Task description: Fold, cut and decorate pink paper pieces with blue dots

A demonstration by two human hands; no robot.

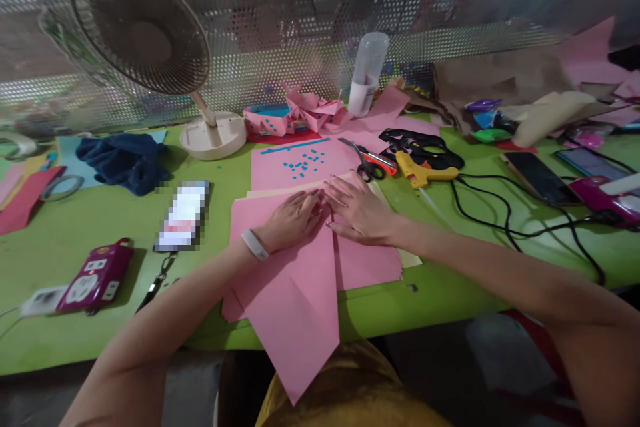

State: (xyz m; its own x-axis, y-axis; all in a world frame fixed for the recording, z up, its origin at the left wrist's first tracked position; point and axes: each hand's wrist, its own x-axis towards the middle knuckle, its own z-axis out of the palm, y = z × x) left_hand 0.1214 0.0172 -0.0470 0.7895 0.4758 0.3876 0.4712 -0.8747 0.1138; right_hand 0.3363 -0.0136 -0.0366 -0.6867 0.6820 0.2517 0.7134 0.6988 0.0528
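A folded pink paper sheet (300, 307) lies on a stack of pink paper (367, 263), its pointed lower end hanging past the table's front edge. My left hand (293, 220) presses on the folded sheet near its top, fingers close together and slightly bent. Beside it, my right hand (361, 210) lies with fingers spread, touching the sheet along its right edge. Both sets of fingertips nearly meet at the upper part of the fold. Beyond them, small blue paper bits (303, 163) are scattered on another pink sheet (265, 173).
Black scissors (370, 170), a yellow glue gun (425, 172) and its cable stand to the right. Folded pink paper pieces (315, 110) and a fan (213, 137) are at the back. A phone (184, 217) and a purple power strip (97, 273) lie left.
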